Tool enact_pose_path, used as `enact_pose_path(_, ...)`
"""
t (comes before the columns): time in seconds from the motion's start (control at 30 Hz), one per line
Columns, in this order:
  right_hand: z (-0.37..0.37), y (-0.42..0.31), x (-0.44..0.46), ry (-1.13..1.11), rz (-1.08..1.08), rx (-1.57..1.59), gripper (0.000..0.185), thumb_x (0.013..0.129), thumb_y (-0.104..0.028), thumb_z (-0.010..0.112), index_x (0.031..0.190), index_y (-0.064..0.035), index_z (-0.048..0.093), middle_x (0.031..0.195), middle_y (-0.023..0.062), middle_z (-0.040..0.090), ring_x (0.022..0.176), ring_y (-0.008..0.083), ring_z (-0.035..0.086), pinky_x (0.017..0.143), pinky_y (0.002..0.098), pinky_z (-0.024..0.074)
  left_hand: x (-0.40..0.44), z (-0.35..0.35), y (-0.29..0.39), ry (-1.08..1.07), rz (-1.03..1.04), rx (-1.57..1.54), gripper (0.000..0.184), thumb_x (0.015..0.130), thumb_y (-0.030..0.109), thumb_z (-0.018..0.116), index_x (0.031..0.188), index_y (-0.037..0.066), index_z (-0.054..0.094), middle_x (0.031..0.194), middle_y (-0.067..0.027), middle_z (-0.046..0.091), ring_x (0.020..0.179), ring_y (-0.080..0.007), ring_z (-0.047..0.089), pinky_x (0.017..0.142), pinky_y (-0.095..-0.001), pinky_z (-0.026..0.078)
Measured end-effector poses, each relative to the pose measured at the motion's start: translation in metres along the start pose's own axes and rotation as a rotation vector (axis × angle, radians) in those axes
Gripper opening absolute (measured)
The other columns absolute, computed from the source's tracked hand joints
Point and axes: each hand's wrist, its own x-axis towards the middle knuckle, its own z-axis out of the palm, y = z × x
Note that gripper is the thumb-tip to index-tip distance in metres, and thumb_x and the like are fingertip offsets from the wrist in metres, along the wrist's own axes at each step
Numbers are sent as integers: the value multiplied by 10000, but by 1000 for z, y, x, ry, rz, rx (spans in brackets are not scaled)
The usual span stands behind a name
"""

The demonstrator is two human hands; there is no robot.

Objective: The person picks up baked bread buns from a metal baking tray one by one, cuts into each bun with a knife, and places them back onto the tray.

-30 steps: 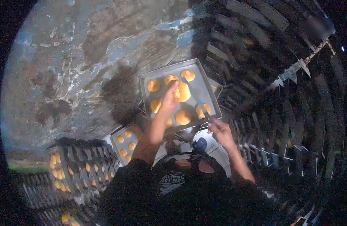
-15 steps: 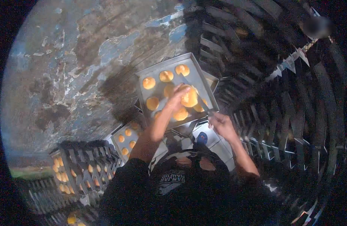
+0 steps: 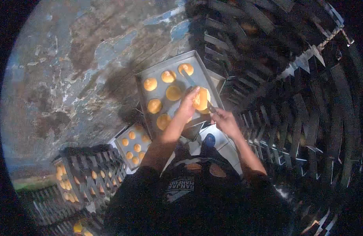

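Note:
My left hand (image 3: 188,105) is closed around a golden round bun (image 3: 201,99), held above a metal baking tray (image 3: 145,98). In my right hand (image 3: 225,121) is the dark handle of a long knife (image 3: 188,78). The blade runs up and left from the handle, past the held bun; whether it is inside the bun I cannot tell. Several buns lie on the tray, among them one at the upper left (image 3: 150,83), one at the far corner (image 3: 185,69) and one near the middle (image 3: 173,93). My left forearm hides part of the tray's near side.
Lower left, a second tray (image 3: 124,151) of buns sits beside a rack (image 3: 93,173) loaded with more buns. Dark slatted racks (image 3: 284,118) line the right side. A worn, peeling wall (image 3: 71,78) rises on the left. White floor tiles (image 3: 225,147) show below the tray.
The held bun has turned, and my right hand has come closer to it, moving slightly left and up with the knife. The view has shifted a little.

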Motion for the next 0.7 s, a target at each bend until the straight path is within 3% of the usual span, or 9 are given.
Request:
enact_pose_path(0.1,-13,14,-16,-35,-9,16,296,966,-192,633,1229,-61,672,702,-50,605,512,12,421,453,217,329,4,-7,17,25,1,-29,274,924,287,679,1086,82,597,1008,-56,666,925,-197,666,829,-365,550)
enact_pose_path(0.17,-22,27,-34,-27,113,2,334,971,-202,632,1276,-66,650,702,-48,606,510,12,424,453,215,331,10,-15,31,31,-73,-77,266,935,294,668,1094,92,599,1008,-62,674,918,-200,669,836,-362,547)
enact_pose_path(0.2,-23,30,-35,-24,157,-6,354,944,-181,676,1278,-68,653,710,-26,646,557,42,494,499,232,387,13,-17,27,69,-56,-92,276,940,307,666,1105,96,599,999,-67,678,904,-203,674,822,-372,554)
enact_pose_path(0.3,-9,36,-6,24,34,11,348,946,-192,676,1272,-71,655,706,-25,644,545,36,489,485,228,390,17,-3,-9,96,0,-87,273,937,309,673,1096,98,604,988,-63,677,887,-203,675,786,-388,563)
enact_pose_path(0.37,-5,19,11,-8,168,14,360,951,-216,673,1275,-60,648,706,-8,642,555,38,504,500,227,414,16,7,-22,69,22,-122,267,929,305,685,1074,93,610,981,-55,676,875,-197,675,755,-387,565)
enact_pose_path(0.47,-3,39,24,-28,41,127,315,982,-212,621,1253,-57,653,690,-49,605,497,9,430,446,191,323,37,-11,-23,121,69,-118,354,887,369,731,1052,76,620,947,-43,682,857,-193,679,755,-363,565)
enact_pose_path(0.53,-15,50,1,-16,92,64,353,960,-213,650,1274,-52,647,760,0,655,577,48,518,515,220,430,41,-18,-5,141,18,-145,352,887,372,732,1046,79,619,948,-47,683,850,-197,682,757,-365,567)
enact_pose_path(0.63,-21,59,-10,-40,199,17,344,961,-195,645,1273,-49,646,774,-13,653,601,52,513,529,228,432,43,-21,-6,163,-7,-179,346,892,393,721,1032,93,621,948,-58,689,834,-207,688,758,-369,571)
enact_pose_path(0.7,-13,62,16,-76,64,25,347,965,-202,644,1270,-38,642,759,-23,650,612,56,513,553,231,438,47,-12,-33,185,71,-176,386,937,436,653,1074,76,638,966,-68,705,890,-219,689,816,-384,566)
